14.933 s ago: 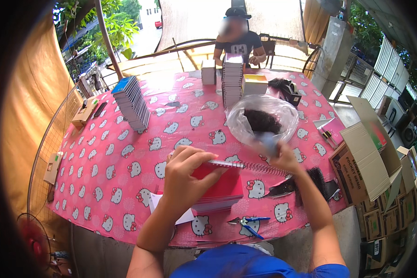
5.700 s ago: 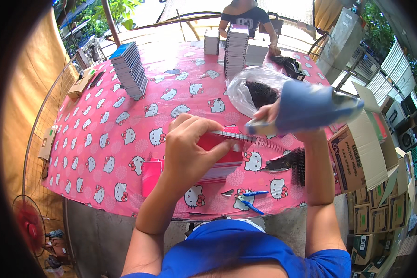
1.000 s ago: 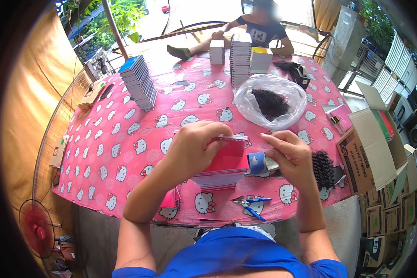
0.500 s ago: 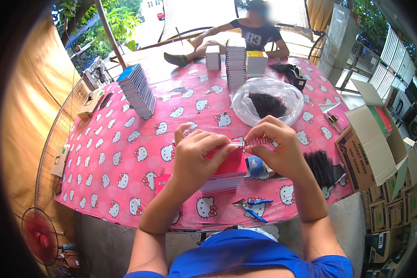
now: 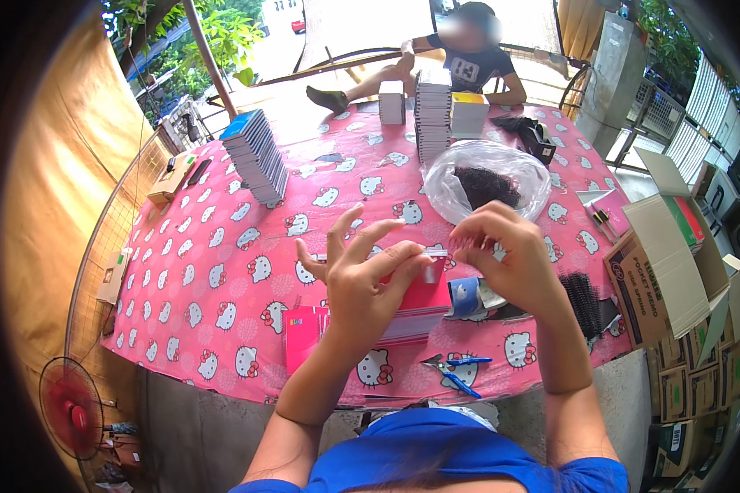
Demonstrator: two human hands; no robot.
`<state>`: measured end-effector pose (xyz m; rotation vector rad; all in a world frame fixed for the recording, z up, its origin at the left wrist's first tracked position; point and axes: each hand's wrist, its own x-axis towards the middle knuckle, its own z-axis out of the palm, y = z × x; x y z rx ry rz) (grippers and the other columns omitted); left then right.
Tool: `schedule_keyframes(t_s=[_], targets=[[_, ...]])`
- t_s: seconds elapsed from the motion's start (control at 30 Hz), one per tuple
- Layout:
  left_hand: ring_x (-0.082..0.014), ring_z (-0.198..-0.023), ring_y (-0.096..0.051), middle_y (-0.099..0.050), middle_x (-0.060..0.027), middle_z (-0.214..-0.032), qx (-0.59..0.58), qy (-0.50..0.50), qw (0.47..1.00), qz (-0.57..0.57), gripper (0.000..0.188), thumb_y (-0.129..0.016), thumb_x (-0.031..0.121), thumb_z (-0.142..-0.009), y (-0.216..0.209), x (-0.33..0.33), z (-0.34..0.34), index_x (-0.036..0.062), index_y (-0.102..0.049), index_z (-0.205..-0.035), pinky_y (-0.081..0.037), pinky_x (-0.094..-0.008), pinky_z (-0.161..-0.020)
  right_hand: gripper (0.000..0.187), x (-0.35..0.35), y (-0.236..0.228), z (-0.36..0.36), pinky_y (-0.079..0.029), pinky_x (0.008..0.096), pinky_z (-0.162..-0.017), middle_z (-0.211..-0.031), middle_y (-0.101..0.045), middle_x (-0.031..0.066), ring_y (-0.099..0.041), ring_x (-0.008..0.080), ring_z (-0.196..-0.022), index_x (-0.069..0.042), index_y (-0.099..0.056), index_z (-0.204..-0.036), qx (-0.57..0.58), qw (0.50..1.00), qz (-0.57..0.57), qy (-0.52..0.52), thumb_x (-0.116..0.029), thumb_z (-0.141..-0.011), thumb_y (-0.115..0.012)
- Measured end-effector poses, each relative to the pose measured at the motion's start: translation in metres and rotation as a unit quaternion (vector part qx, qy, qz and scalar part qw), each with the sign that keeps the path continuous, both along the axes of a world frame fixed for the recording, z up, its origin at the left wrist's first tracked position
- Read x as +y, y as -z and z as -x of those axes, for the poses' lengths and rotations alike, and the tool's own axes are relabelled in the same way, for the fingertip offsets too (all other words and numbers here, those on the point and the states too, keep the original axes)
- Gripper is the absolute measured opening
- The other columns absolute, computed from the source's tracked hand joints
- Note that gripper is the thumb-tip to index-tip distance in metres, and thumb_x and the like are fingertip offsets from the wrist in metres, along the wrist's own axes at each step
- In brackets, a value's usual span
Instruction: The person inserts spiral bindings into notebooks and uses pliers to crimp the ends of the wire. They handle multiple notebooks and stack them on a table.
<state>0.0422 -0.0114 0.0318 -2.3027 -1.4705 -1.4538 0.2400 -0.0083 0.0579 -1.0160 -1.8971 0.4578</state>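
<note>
A stack of small red-covered notepads (image 5: 417, 324) stands in front of me on the table. My left hand (image 5: 362, 279) pinches the far edge of the top notepad (image 5: 430, 279) between thumb and forefinger, its other fingers raised and spread. Just right of that edge, my right hand (image 5: 510, 256) is closed on a dark red spiral binding coil (image 5: 469, 243), partly hidden by the fingers. Whether the coil touches the notepad I cannot tell. Blue-handled cutting pliers (image 5: 456, 372) lie near the table's front edge. Loose pink-red covers (image 5: 302, 335) lie left of the stack.
Beyond my hands, a clear plastic bag (image 5: 440, 182) holds dark coils. Black coils (image 5: 581, 302) and an open cardboard box (image 5: 637, 279) are on the right. Notepad stacks (image 5: 255, 156) stand farther back. Across the table (image 5: 222, 287) sits another person (image 5: 469, 70). A fan (image 5: 72, 411) is lower left.
My right hand has drawn slightly away from the notepad edge, and less of the coil shows. The left hand's free fingers have spread wider. The view has shifted a little.
</note>
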Motion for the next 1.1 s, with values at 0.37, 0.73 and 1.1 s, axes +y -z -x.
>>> schedule_keyframes(t_s=[0.37,0.73,1.1], targets=[[-0.0177,-0.083,-0.055,-0.069,-0.0021,-0.079,-0.054,0.115,0.992,0.018,0.013,-0.079,0.011,-0.070,-0.004,0.005,0.003,0.0072,-0.074,-0.081,-0.044,-0.0319,-0.077,0.016,0.005,0.000,-0.005,-0.048,0.0313,-0.066,-0.080,-0.062,0.0074,-0.061,0.0173,-0.073,-0.003,-0.066,-0.089,0.025,0.988,0.123,-0.085,-0.006,-0.074,-0.073],[-0.0158,-0.079,-0.055,-0.069,-0.0011,-0.080,-0.081,0.091,0.991,0.047,0.023,-0.079,0.013,-0.068,0.004,0.005,0.005,0.0093,-0.071,-0.090,-0.035,-0.0320,-0.084,0.012,-0.008,0.009,0.018,-0.047,0.0392,-0.055,-0.083,-0.059,0.0091,-0.061,0.0283,-0.075,-0.006,-0.058,-0.085,-0.104,0.988,-0.097,0.060,-0.014,-0.082,-0.066],[-0.0140,-0.076,-0.055,-0.068,0.0020,-0.079,-0.055,0.087,0.994,0.025,0.019,-0.079,0.017,-0.069,0.002,0.005,0.002,0.0138,-0.070,-0.086,-0.028,-0.0356,-0.090,0.076,-0.088,-0.057,0.041,-0.037,0.0537,-0.096,-0.112,-0.061,0.0255,-0.057,0.0398,-0.105,0.005,-0.059,-0.112,0.334,0.777,-0.035,-0.532,-0.065,-0.090,-0.037]])
